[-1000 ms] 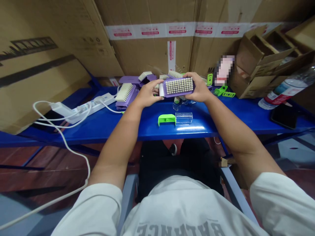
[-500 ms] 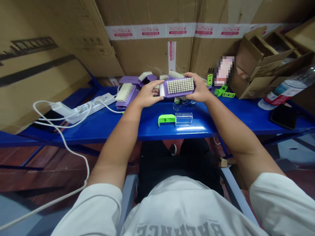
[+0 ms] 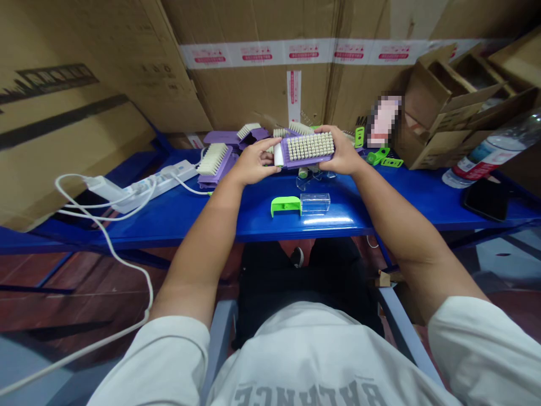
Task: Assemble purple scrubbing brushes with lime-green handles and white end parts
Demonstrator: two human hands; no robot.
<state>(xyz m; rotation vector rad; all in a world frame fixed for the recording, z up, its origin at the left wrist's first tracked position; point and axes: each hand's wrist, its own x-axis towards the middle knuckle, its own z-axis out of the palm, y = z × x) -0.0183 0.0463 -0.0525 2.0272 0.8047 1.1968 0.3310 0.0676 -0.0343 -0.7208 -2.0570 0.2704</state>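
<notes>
A purple scrubbing brush (image 3: 310,146) with pale bristle tufts is held up over the blue table, bristles facing me. My left hand (image 3: 257,162) grips its left end, where a white piece (image 3: 278,155) shows between thumb and fingers. Around the right end my right hand (image 3: 341,151) is closed, thumb below and fingers above. Below the brush, a bright green plastic part (image 3: 285,205) and a clear plastic box (image 3: 315,202) lie end to end on the table. More purple brushes (image 3: 212,160) lie behind and left of my hands.
A white power strip (image 3: 146,186) with cables lies on the table's left. Green plastic parts (image 3: 378,157) sit right of my hands. Farther right are a bottle (image 3: 486,155), a dark phone (image 3: 486,200) and open cardboard boxes (image 3: 448,107). Large cartons (image 3: 253,84) stand behind the table (image 3: 203,220).
The view has shifted very slightly. Both hands keep the brush in nearly the same place, and the things on the table stay where they were.
</notes>
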